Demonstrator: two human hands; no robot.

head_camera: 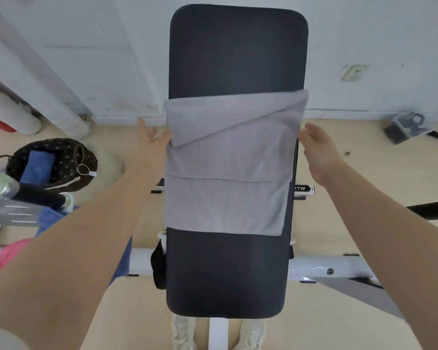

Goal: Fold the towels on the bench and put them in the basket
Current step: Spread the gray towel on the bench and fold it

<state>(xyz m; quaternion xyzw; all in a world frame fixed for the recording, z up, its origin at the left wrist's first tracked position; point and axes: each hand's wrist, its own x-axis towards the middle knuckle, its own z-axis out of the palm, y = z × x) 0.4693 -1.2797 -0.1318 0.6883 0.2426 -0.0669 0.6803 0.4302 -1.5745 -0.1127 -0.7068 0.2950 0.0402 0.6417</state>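
A grey towel (pixel 228 168) lies across the middle of the dark padded bench (pixel 235 51), partly folded, with its far right corner turned down in a slanted flap. My left hand (pixel 153 133) is at the towel's left edge with fingers spread and straight. My right hand (pixel 319 145) is at the towel's right edge, fingers relaxed and extended. Neither hand plainly grips the cloth. A dark dotted basket (pixel 53 162) stands on the floor to the left and holds a folded blue towel (pixel 37 166).
A blue cloth (pixel 48 218) and a pink cloth (pixel 10 253) lie by metal gym parts at the left. The bench's white frame (pixel 321 267) crosses below. A clear plastic box (pixel 405 126) sits by the wall at right. My shoes (pixel 182 332) stand under the bench's near end.
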